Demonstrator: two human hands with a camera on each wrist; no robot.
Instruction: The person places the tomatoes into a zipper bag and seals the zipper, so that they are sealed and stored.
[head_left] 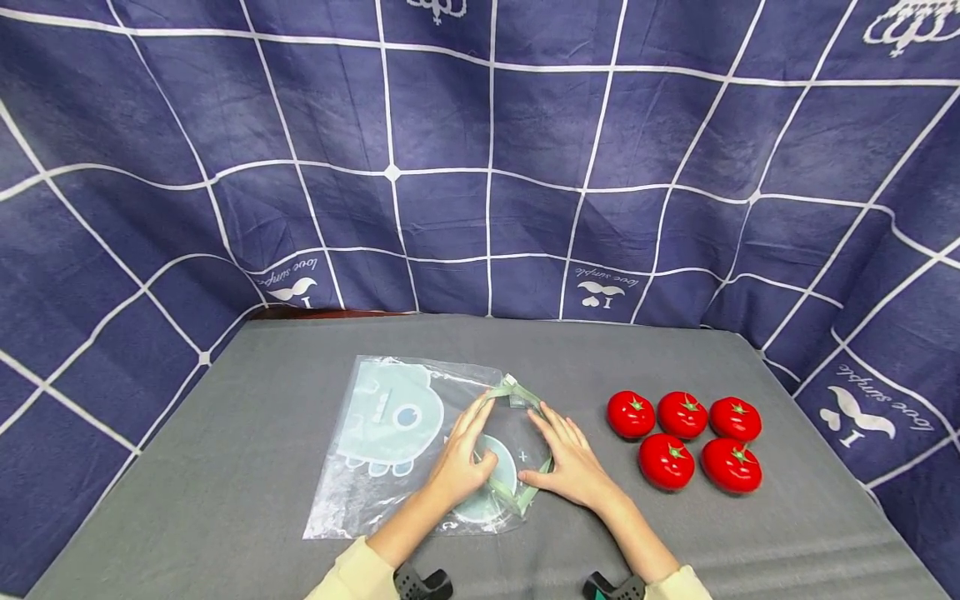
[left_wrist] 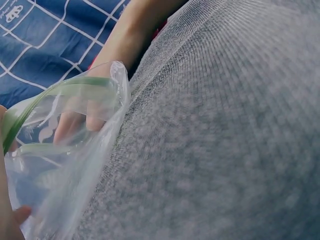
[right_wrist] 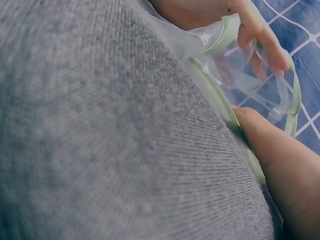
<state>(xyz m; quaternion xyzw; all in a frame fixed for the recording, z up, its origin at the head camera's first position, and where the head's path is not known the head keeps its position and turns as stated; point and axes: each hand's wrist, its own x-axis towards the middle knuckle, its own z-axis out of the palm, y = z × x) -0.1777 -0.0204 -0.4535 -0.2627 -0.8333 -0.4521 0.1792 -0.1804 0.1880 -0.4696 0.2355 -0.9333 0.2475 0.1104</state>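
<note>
A clear plastic zip bag [head_left: 386, 417] with a pale blue cartoon print lies on the grey table. Its pale green zip strip [head_left: 525, 500] bows apart into a wide loop, so the mouth gapes toward the right. My left hand [head_left: 459, 467] touches the left side of that mouth, fingers stretched forward and thumb apart from them. At the mouth's right side, my right hand [head_left: 573, 467] has its fingers spread and its thumb pointing inward. Through the clear plastic [left_wrist: 65, 165] in the left wrist view, fingers of the right hand show inside the loop.
Several shiny red tomatoes [head_left: 667, 461] with green stem tops sit in two rows to the right of the hands. A blue curtain [head_left: 442, 208] with white lines hangs behind and beside the grey table [head_left: 225, 467].
</note>
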